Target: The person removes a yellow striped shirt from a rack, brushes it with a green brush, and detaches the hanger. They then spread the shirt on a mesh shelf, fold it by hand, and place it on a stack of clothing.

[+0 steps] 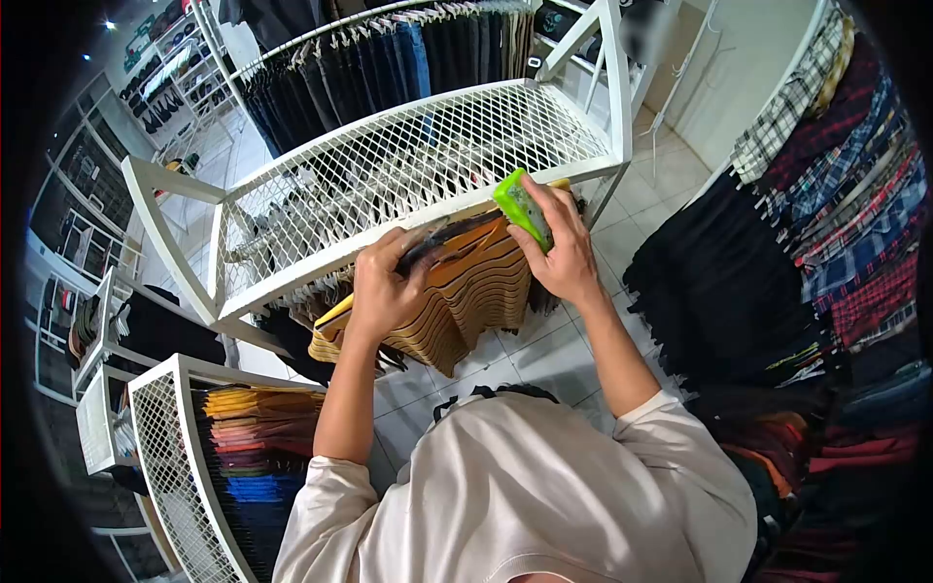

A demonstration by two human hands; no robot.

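Note:
In my right hand [562, 245] is a bright green block-shaped object [522, 208] with a greyish speckled face; its exact kind does not show. The fingers are wrapped along its side, above the right end of a row of hanging mustard-brown trousers [452, 316]. My left hand [387, 282] is closed at the top of this row, near the rack's front bar. Between its thumb and fingers is a dark, narrow piece, perhaps a garment edge or a hanger; I cannot make out which. A yellow garment edge [333, 313] shows left of my left wrist.
A white rack with a mesh top [428, 136] stands just beyond my hands. Behind it hang dark trousers and jeans [389, 68]. Checked shirts [855, 223] and black garments [705, 282] line the right. Folded coloured clothes [258, 437] fill a shelf at lower left.

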